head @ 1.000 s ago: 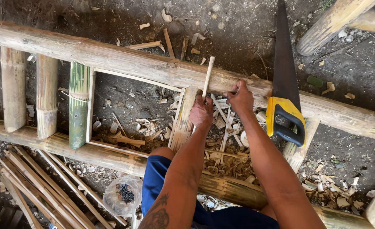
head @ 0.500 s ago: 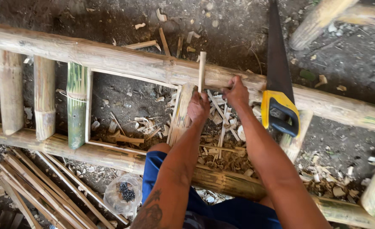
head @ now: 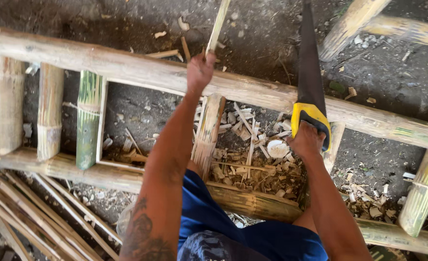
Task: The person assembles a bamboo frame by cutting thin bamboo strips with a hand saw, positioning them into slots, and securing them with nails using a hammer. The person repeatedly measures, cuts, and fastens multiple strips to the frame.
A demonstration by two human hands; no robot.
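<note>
At the far left of the frame three short bamboo rungs (head: pixel 49 111) are seen set upright between two long bamboo poles, the third one green; below them, at the lower left, a bundle of thin split strips (head: pixel 35 217) is laid on the ground, probably kept within reach. The upper pole (head: pixel 127 67) is laid across the whole frame from upper left to middle right, and the lower pole (head: pixel 93 174) runs roughly alongside it, so that a ladder-like frame is formed. Near the middle, a thin bamboo stick (head: pixel 217 26) is gripped by the closed fingers of the left hand (head: pixel 199 70) and held raised above the upper pole, its top pointed at the upper edge. Just below it a split slat (head: pixel 206 133) is leaned between the poles. Shavings (head: pixel 252 159) are heaped in the open bay right of the slat, so little bare ground is left there. At the right, the yellow handle of a handsaw (head: pixel 310 121) is clasped by the right hand (head: pixel 307 140), fingers closed round it, the dark blade rested across the upper pole. More open ground is left at the upper right
</note>
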